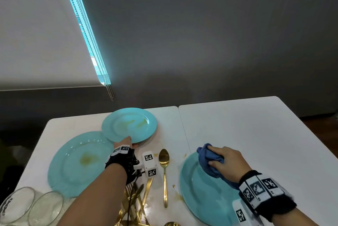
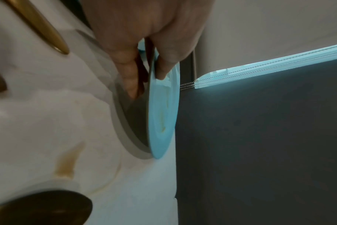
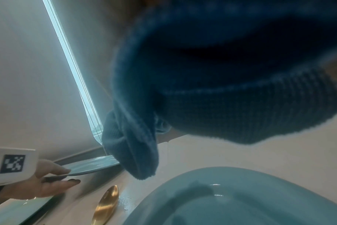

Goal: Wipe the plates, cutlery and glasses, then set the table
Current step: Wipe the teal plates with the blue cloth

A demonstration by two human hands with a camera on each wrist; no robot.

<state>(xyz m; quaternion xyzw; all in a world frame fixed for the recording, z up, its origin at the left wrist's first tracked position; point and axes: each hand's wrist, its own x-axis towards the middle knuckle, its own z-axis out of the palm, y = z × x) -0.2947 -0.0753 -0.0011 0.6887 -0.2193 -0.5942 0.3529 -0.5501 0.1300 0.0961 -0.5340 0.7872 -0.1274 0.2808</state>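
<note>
Head view shows my left hand (image 1: 124, 143) pinching the near rim of the small plate (image 1: 129, 125), thumb above; it lies ahead of my fingers. My right hand (image 1: 226, 163) clutches the cloth (image 1: 208, 160) over the right plate (image 1: 201, 193).

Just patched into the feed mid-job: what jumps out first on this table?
Three turquoise plates dominate the white table. The left hand pinches the near rim of the smaller far plate, tilting it up; yellowish smears show on it and on the big left plate. The right hand holds a bunched blue cloth over the right plate, with gold cutlery between the plates and glasses at the near left.
</note>
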